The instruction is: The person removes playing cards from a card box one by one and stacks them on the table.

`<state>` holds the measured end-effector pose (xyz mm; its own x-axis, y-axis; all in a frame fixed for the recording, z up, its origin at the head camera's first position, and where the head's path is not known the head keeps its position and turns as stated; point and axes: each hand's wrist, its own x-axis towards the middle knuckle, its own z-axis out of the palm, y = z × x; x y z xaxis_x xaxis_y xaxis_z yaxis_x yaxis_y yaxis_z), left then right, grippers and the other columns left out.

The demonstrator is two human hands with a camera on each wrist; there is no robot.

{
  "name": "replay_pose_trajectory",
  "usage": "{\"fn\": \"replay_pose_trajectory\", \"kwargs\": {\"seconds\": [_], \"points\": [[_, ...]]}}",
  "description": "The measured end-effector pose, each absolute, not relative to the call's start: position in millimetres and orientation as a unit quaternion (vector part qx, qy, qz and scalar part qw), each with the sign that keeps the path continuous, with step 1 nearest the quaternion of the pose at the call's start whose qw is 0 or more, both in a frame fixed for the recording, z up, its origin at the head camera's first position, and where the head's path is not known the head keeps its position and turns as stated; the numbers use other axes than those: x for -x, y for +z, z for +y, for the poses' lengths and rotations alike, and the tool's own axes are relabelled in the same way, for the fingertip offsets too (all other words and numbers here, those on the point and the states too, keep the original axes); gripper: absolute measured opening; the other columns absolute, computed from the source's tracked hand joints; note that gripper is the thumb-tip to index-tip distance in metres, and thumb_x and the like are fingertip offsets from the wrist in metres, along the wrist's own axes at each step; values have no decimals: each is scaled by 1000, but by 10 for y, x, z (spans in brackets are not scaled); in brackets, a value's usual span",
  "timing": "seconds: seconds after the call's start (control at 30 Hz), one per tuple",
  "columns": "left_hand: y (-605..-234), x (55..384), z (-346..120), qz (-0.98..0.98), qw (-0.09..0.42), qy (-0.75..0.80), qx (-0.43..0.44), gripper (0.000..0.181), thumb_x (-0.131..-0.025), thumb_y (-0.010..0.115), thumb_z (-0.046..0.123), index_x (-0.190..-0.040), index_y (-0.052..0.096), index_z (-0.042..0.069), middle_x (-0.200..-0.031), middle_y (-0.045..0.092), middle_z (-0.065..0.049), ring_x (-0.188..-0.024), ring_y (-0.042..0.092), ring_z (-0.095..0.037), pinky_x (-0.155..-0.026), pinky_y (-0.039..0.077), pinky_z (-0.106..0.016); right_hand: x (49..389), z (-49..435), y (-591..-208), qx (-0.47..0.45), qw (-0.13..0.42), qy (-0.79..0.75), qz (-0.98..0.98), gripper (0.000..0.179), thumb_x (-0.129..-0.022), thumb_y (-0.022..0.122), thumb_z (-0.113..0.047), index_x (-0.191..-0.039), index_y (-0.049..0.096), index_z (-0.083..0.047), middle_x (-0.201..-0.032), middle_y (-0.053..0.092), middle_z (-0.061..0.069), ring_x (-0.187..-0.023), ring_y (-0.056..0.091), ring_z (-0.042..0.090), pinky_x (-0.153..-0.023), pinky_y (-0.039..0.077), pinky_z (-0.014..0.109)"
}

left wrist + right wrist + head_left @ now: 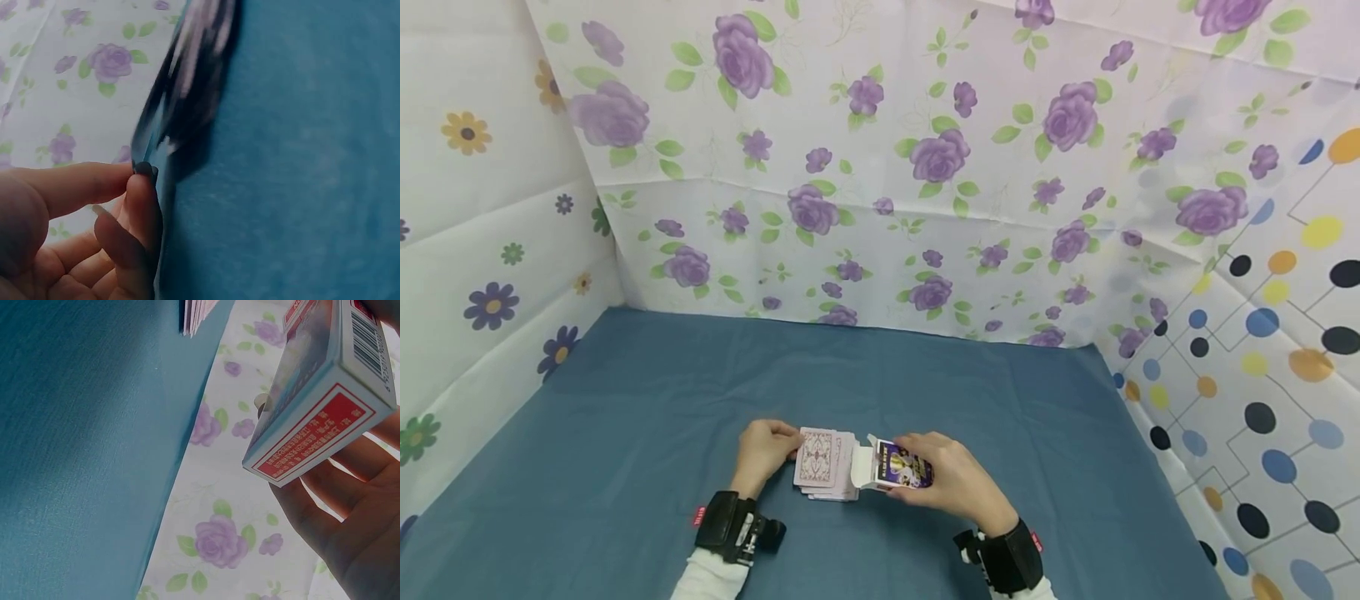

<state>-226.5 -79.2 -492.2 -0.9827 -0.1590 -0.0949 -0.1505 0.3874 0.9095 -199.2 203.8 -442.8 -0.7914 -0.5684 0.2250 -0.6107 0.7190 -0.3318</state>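
A loose stack of playing cards (826,465) with red-patterned backs lies on the blue cloth, its cards spread a little to the right. At the stack's upper left corner, my left hand (765,454) pinches the edge of a playing card (150,140) between thumb and finger; how many cards it has is unclear. My right hand (951,473) grips a card box (902,467) from its right end. The box's open white flap (862,467) points at the stack, close to its right edge. Its barcode end and red label show in the right wrist view.
Blue cloth (715,367) covers the table around the cards. A purple-flowered curtain (880,208) hangs behind, with a daisy-print sheet (490,250) at the left and a dotted one (1262,400) at the right. A black camera strap (727,527) is on my left wrist.
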Motion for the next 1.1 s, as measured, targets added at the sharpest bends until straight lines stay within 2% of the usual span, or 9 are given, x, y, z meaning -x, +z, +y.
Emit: {"fn": "replay_pose_trajectory", "kwargs": {"seconds": [0.2,0.5,0.8,1.1], "points": [[-4921,2239,-735,-846,18,-526,-86,11,-85,68,6,-88,73,-4,-65,67,-10,-56,59,-17,-53,43,-29,1995,2040,-4423,-321,52,201,-924,62,-81,73,-51,-128,63,-13,-119,67,4,-97,62,12,-79,51,30],[-4895,2227,-665,-859,8,-507,-75,7,-83,70,5,-82,72,-2,-60,66,-9,-51,61,-16,-51,43,-27,1993,2031,-4424,-318,48,198,-926,61,-81,72,-52,-128,62,-13,-120,67,4,-98,63,13,-79,51,31],[-4874,2205,-636,-867,0,-495,-65,7,-84,69,4,-84,70,-3,-59,66,-8,-50,61,-15,-49,42,-27,1994,2028,-4435,-321,47,195,-926,60,-82,71,-53,-128,62,-14,-117,67,4,-92,61,10,-74,49,26],[-4882,2181,-637,-872,14,-488,-44,10,-87,68,8,-88,69,-2,-60,65,-8,-49,59,-15,-50,42,-28,2002,2022,-4433,-318,42,200,-926,61,-82,72,-52,-128,62,-14,-119,67,4,-96,62,12,-77,50,29]]}}
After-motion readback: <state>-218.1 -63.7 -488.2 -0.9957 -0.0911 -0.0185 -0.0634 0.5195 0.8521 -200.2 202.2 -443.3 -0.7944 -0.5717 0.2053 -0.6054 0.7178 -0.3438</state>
